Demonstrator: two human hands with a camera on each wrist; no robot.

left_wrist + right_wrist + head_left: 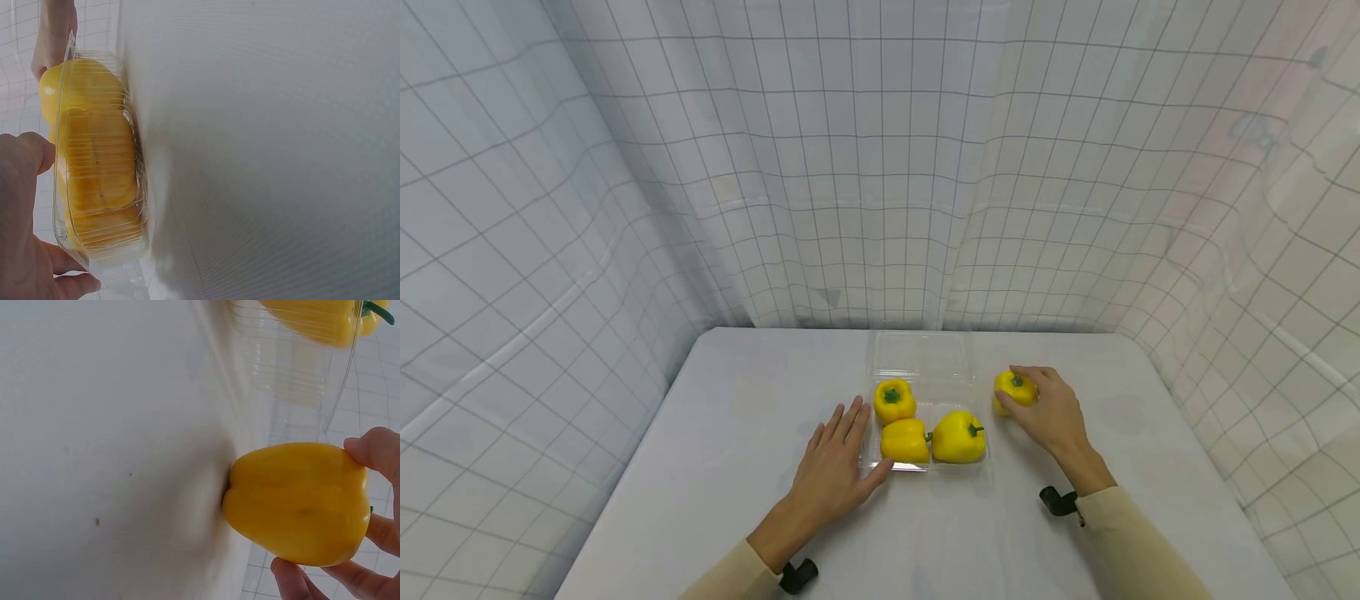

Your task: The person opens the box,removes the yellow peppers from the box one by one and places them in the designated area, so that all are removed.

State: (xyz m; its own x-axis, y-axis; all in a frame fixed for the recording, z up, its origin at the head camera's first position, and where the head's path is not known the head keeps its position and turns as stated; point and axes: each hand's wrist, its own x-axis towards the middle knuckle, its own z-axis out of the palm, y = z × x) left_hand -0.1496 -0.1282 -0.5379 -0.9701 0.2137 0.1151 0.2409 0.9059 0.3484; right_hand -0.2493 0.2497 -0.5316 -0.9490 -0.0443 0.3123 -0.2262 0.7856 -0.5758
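A clear plastic clamshell container (951,402) lies with its lid (922,354) folded back, holding three yellow bell peppers: one at back left (894,402), one at front left (904,442) and one at front right (958,437). My left hand (835,475) rests along its left side with fingers extended, the thumb at the front rim. To the right of the container, my right hand (1051,410) grips another yellow bell pepper (1011,390) between thumb and fingers, its green stem up. In the right wrist view, this pepper (297,503) has its lower end right at the tabletop.
A white-covered table (760,367) carries everything. White grid-patterned curtains (880,167) enclose it at the back and both sides. Dark wrist devices (1058,502) show at both cuffs.
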